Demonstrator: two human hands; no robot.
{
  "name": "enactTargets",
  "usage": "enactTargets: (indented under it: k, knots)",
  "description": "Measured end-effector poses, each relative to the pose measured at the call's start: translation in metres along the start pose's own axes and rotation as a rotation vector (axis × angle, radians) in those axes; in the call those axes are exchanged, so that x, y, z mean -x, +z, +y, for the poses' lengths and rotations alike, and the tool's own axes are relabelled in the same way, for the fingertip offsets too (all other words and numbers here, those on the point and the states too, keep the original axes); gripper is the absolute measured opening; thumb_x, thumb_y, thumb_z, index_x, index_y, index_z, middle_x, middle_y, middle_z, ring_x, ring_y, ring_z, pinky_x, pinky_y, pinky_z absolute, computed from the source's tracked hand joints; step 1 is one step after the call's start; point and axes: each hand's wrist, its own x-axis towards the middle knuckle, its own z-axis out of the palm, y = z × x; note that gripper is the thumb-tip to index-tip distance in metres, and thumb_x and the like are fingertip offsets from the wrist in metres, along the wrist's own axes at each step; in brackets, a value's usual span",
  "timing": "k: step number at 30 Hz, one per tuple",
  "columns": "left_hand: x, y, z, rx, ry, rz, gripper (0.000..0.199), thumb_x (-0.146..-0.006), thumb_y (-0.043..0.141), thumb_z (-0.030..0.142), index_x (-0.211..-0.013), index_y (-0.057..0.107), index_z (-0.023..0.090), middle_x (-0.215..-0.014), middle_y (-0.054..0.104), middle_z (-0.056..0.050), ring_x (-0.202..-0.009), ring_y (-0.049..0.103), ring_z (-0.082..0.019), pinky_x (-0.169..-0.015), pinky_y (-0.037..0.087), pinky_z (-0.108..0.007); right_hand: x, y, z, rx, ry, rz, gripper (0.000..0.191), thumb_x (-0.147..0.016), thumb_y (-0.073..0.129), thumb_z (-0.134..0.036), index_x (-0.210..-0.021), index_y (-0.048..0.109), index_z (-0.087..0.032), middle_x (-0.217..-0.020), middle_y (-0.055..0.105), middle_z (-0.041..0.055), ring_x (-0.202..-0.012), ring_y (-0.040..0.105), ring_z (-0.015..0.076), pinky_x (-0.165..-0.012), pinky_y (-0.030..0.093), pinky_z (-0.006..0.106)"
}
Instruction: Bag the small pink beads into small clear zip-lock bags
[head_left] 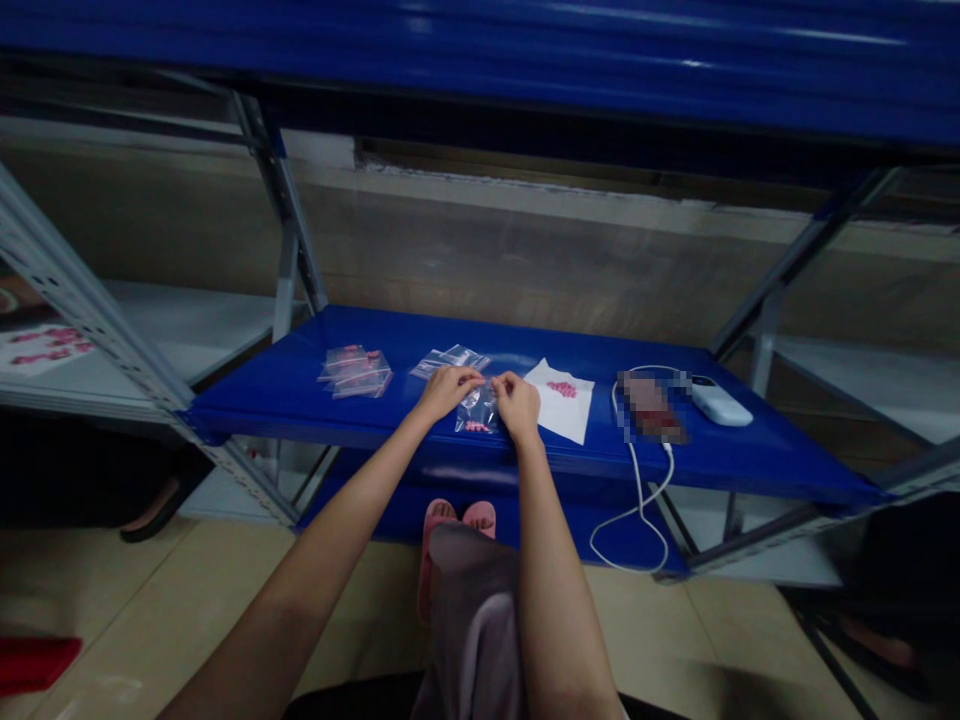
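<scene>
We find the left hand and the right hand both pinching the top edge of one small clear zip bag, fingers closed on the film from either side, and the bag hangs at the front of the blue steel shelf, its lower end at or just above the surface. A few pink tablets lie in its bottom. We judge the bag very light, soft and slippery, a film that gives way under any pressure, so the firm place to take hold is the top edge near the closure, not the belly with the tablets. Counting, we have two hands and one bag between them; to the left, a stack of filled bags, perhaps three or four, though the overlap hides the exact number; behind the hands, one flatter clear bag. To the right lies one white paper sheet bearing one pile of pink tablets – too small to count individually – then one white power bank with its white cable.
</scene>
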Motion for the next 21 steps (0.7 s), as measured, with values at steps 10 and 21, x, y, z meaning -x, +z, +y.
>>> enactTargets:
  k: [10,21]
  knots:
    - [0.004,-0.014,0.002,-0.210,-0.024,0.135,0.016,-0.084,0.051,0.027,-0.082,0.063,0.017,-0.067,0.065,-0.002,-0.064,0.061,-0.016,-0.060,0.041,-0.022,0.007,-0.001,-0.005,-0.103,-0.086,0.018,0.031,-0.087,0.040,-0.036,-0.107,0.059,-0.022,-0.089,0.068,0.0036,-0.079,0.061,0.0173,-0.072,0.038,0.027]
    - [0.015,-0.151,-0.055,-0.597,-0.275,0.318,0.034,-0.091,0.031,0.020,-0.119,0.048,0.012,-0.097,0.066,-0.013,-0.090,0.063,-0.023,-0.080,0.046,-0.032,0.007,0.006,0.001,-0.193,-0.085,-0.025,0.032,-0.088,0.036,-0.034,-0.100,0.062,-0.019,-0.092,0.068,0.0065,-0.085,0.061,0.0203,-0.076,0.041,0.030]
